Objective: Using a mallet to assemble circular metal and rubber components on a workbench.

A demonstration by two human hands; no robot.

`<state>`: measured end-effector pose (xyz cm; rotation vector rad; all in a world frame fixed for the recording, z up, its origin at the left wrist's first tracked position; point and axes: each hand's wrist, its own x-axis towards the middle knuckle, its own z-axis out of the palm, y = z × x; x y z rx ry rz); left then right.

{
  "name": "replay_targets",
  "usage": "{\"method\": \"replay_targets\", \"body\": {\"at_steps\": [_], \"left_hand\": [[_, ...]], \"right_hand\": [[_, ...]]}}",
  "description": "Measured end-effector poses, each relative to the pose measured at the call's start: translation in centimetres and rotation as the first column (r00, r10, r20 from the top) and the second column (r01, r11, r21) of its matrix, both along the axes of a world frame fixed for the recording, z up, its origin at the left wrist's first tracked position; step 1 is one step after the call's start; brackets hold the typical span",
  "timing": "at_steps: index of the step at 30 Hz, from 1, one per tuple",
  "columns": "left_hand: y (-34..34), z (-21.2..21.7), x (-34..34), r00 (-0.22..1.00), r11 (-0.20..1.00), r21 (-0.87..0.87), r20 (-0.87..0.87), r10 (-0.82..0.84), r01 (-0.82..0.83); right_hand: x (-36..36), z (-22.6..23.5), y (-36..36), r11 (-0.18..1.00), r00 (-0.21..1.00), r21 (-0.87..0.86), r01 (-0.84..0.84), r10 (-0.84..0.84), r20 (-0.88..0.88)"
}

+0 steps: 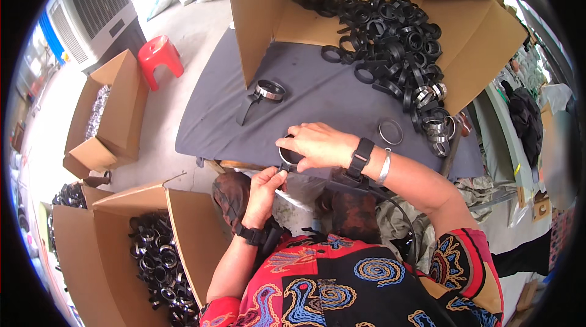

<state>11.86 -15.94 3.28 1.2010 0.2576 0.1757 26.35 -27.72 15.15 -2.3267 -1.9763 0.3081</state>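
Near the front edge of the grey-covered table (207, 107), both hands work on one black ring with a silver band (285, 157). My left hand (264, 191) pinches its lower end between thumb and fingers. My right hand (320, 145) curls over the ring from above and to the right, fingers round its rim. Farther back on the left lies a similar black ring (270, 90) with a silver band and a flat black tail. To the right of my hands, a thin loose metal ring (390, 131) rests on the cloth.
An open cardboard box (250, 21) on its side spills a heap of black rings (390, 34) onto the table. Several silver bands (436, 125) lie at the heap's near end. A lower-left carton (91, 254) contains finished-looking rings; beyond are another carton (125, 107) and a red stool (160, 58).
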Motion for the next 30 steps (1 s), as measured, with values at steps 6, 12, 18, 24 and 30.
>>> {"method": "replay_targets", "body": {"at_steps": [6, 12, 18, 24, 30], "left_hand": [[-0.1, -0.4, 0.2, 0.999, 0.998, 0.053, -0.009, 0.041, -0.041], [-0.1, 0.1, 0.1, 0.999, 0.996, -0.089, 0.042, 0.033, -0.029], [0.0, 1.6, 0.5, 1.000, 1.000, 0.009, -0.005, 0.004, -0.004], [2.1, 5.1, 3.0, 0.985, 0.761, 0.629, 0.061, 0.159, -0.161], [5.2, 6.5, 9.0, 0.976, 0.439, 0.877, 0.131, 0.172, -0.195]], "right_hand": [[-0.9, -4.0, 2.2, 0.955, 0.988, 0.258, 0.146, -0.155, 0.014], [-2.3, -5.4, 3.0, 0.927, 0.966, 0.284, 0.244, -0.258, 0.015], [-0.2, -6.0, 2.6, 0.904, 0.962, 0.340, 0.259, -0.211, -0.172], [7.7, -2.6, -0.2, 0.632, 0.869, 0.608, 0.480, -0.436, -0.233], [18.0, -3.3, 0.6, 0.645, 0.720, 0.465, 0.607, -0.694, 0.023]]}}
